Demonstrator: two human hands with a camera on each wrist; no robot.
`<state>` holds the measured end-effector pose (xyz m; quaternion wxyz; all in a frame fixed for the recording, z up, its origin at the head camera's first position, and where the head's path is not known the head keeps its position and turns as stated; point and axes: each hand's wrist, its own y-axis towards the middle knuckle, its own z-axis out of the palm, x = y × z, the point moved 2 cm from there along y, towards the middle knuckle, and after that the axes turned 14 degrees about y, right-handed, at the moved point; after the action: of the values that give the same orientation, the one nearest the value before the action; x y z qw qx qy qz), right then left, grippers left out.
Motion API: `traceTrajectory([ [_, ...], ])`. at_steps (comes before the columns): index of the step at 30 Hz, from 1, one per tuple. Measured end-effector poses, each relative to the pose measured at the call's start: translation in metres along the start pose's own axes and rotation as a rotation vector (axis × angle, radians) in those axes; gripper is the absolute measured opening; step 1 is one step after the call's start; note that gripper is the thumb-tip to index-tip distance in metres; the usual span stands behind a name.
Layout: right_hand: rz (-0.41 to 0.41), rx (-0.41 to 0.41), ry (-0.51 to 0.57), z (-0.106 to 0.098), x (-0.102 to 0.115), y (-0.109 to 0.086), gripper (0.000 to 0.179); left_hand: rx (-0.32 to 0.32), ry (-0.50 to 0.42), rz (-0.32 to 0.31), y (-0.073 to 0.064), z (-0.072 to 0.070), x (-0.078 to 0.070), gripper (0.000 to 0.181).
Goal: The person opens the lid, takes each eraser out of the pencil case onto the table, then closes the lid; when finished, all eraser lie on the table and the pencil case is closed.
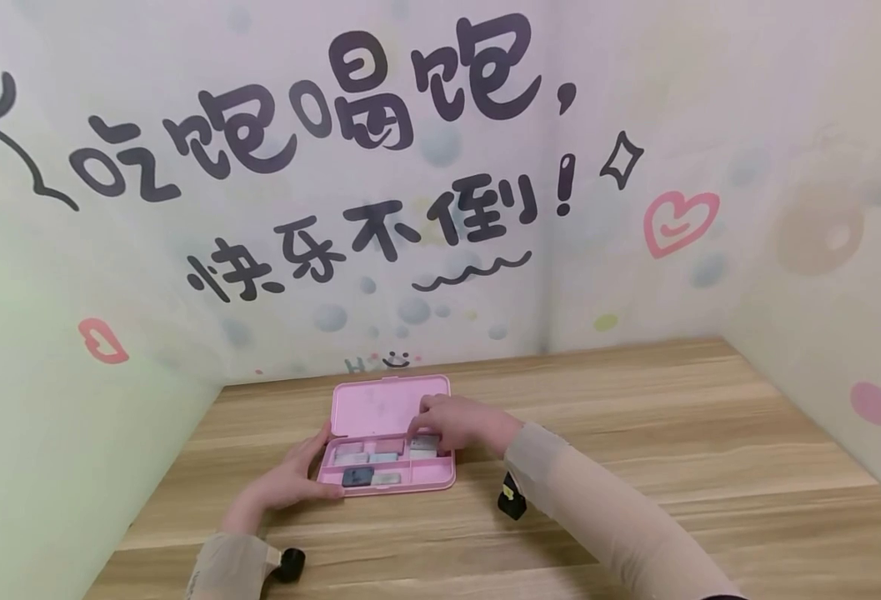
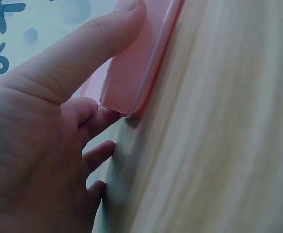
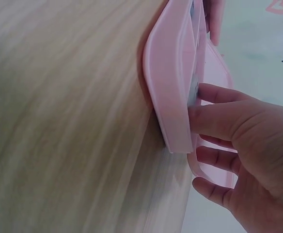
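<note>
Head view: an open pink box [image 1: 432, 475] is set on a wood-grained table [image 1: 658, 400], near the patterned wall [image 1: 598, 275], its lid [image 1: 372, 408] laid back on the wall side. The left end of the box is held by the left hand [image 1: 293, 479], with the thumb at the front corner and the fingers along the side. The right hand [image 1: 463, 421] is lowered over the rear right compartment, its fingers bent about a pale block [image 1: 424, 442]. In the rear left compartment a pink block [image 1: 390, 447] and a light blue block [image 1: 383, 457] are seen among others; in the front left one, a dark block [image 1: 357, 477] is placed beside a whitish block [image 1: 387, 478].

Left wrist view: the corner of the box is spanned by the thumb and nearest fingers in a partly closed grip; the last two fingers are spread apart from it.

Right wrist view: the thumb is rested at the rim of the end wall, and the index fingertip is brought against a greyish piece inside. The gap between the two is narrow; whether the piece is pinched or only touched cannot be told.
</note>
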<state>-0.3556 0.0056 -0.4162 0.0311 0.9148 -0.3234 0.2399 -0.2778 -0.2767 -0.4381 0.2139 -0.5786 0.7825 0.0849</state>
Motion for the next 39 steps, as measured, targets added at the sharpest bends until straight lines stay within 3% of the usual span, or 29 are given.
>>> traceTrajectory([
  [12, -0.004, -0.068, 0.142, -0.015, 0.009, -0.011, 0.051, -0.002, -0.008, 0.008, 0.001, 0.002, 0.001, 0.117],
  [19, -0.040, -0.126, 0.249, -0.022, 0.008, -0.028, 0.048, -0.002, -0.013, 0.010, 0.001, 0.002, 0.001, 0.117],
  [29, -0.030, -0.203, 0.392, -0.021, 0.002, -0.057, 0.040, -0.017, 0.004, 0.022, 0.002, 0.004, 0.006, 0.116],
  [39, -0.028, -0.331, 0.493, -0.026, -0.011, -0.081, 0.043, -0.012, 0.002, 0.028, 0.003, 0.006, 0.007, 0.116],
])
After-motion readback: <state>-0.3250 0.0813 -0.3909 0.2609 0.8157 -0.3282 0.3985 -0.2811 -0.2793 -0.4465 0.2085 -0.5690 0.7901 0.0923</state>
